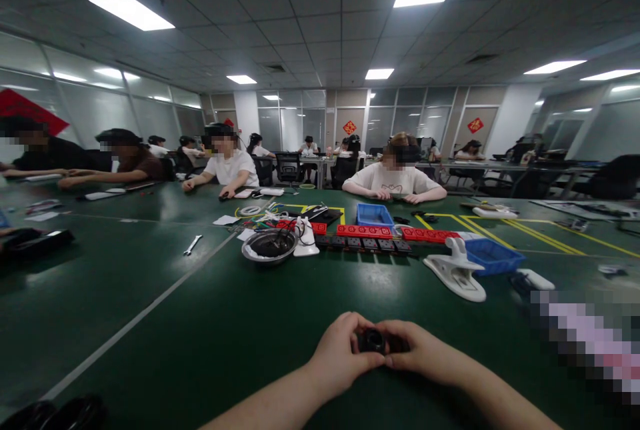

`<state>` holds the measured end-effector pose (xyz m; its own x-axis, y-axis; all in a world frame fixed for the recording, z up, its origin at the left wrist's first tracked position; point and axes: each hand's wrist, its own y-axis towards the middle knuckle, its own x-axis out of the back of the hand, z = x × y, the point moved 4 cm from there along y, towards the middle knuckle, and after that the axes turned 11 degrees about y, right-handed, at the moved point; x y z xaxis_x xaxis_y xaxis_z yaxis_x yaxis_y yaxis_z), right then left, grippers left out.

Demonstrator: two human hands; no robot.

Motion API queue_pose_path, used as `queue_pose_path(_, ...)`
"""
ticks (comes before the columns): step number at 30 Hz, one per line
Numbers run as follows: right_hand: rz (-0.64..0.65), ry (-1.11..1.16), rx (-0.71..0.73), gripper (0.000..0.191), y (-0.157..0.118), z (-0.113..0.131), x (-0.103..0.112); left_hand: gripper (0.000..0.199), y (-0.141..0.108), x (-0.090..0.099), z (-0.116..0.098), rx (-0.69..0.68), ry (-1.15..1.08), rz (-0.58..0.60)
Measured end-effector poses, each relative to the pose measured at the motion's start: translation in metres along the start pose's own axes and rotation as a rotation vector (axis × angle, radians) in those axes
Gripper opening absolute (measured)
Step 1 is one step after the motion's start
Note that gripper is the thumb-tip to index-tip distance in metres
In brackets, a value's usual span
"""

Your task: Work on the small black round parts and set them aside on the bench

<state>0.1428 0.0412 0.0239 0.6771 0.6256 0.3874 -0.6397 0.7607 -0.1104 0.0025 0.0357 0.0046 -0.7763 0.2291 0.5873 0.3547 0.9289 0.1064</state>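
Both hands meet over the near part of the green table [240,350]. Between them is a small black rounded part [374,341] with a hollow-looking end facing me; its exact kind is not clear. My left hand [345,350] curls around its left side, thumb along the bottom. From the right, my right hand [413,347] pinches it with thumb and fingertips. The fingers partly hide the part.
Ahead lie a metal bowl [269,248], red socket strips [364,231], a white clip stand [457,271] and blue trays [493,257]. A wrench [193,245] lies left; black coiled items [55,413] sit at the lower left. Several people work around the tables.
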Motion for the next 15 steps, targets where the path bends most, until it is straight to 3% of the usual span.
queue_pose_path(15, -0.026, -0.166, 0.043, 0.021, 0.0014, 0.0023, -0.0023, 0.032, -0.0003, 0.0017, -0.0027, -0.015, 0.018, -0.001)
